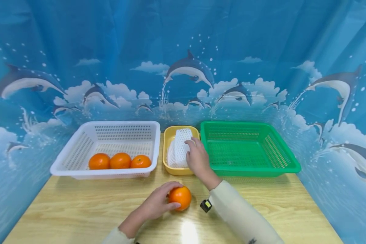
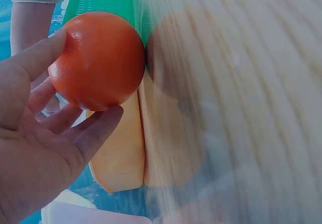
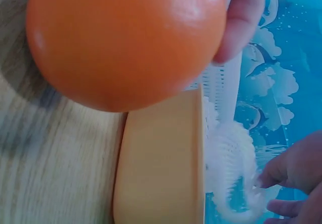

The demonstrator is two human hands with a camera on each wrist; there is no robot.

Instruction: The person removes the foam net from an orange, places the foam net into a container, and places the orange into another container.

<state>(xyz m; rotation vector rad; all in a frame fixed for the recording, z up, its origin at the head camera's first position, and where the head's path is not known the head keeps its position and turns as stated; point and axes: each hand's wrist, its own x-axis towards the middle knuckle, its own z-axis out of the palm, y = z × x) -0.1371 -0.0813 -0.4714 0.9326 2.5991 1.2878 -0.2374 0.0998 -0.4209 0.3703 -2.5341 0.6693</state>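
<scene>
My left hand (image 1: 158, 202) holds an orange (image 1: 181, 198) on the table, thumb and fingers curled round its left side. The left wrist view shows that grip on the orange (image 2: 103, 60) closely. Above the yellow basket (image 1: 170, 170), my right hand (image 1: 198, 156) pinches the edge of a white foam net sleeve (image 1: 182, 144). In the right wrist view the sleeve (image 3: 236, 173) stands above the basket's rim, blurred, with the fingertips of the right hand (image 3: 297, 181) at its edge. More white netting (image 1: 171, 157) lies in the basket.
To the left stands a white basket (image 1: 126, 172) with three oranges (image 1: 120, 160) along its near side. A green basket (image 1: 235, 145) stands to the right of the yellow one. A blue dolphin-print curtain (image 1: 125, 51) hangs behind the wooden table (image 1: 79, 203).
</scene>
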